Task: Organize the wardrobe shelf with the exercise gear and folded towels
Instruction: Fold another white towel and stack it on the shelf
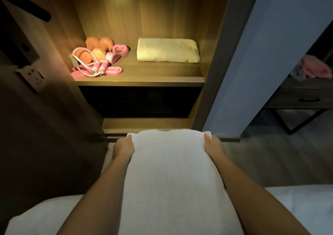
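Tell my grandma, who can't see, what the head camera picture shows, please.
The left hand and right hand grip a white towel by its far corners before an open wooden wardrobe. On its lit shelf, a folded cream towel lies at the right; orange dumbbells, a pink skipping rope and pink bands are heaped at the left.

Warm light glows inside the wooden wardrobe (pixel 162 18); a blue-grey wall (pixel 252 63), grey floor (pixel 270 159) and dark drawer table (pixel 306 99) lie to its right.
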The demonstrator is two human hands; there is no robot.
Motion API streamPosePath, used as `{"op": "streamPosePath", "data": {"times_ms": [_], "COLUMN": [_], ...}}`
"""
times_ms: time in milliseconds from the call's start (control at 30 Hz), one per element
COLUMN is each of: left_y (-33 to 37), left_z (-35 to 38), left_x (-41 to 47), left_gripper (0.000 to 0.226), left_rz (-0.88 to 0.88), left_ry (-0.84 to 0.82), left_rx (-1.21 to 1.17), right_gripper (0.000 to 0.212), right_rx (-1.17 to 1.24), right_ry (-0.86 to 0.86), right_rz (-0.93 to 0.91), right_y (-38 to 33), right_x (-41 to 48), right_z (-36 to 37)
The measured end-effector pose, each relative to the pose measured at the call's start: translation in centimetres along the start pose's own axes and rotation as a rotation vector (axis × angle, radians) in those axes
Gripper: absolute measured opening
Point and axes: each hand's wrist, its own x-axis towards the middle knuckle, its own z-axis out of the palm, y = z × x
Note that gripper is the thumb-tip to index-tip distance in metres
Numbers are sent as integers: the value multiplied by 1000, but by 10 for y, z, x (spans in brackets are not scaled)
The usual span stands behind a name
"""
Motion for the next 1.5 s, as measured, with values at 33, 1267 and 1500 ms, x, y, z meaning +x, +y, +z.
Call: {"op": "streamPosePath", "data": {"times_ms": [33,1267,1500], "left_y": [-1,-19,-25], "left_z": [2,-2,-1], "left_x": [1,-14,-22], "left_gripper": [55,33,48], "left_rz": [-23,-121,-165], "left_ry": [-21,-198,-236], "left_rx": [12,-41,-214], "right_gripper": [59,38,51], "right_rx": [20,-92,0], "right_ry": [-13,-182,-186], "right_rz": [18,145,139], "right_y": [4,-1,8], "right_x": [5,-12,-20], "right_z": [4,-3,-8]}}
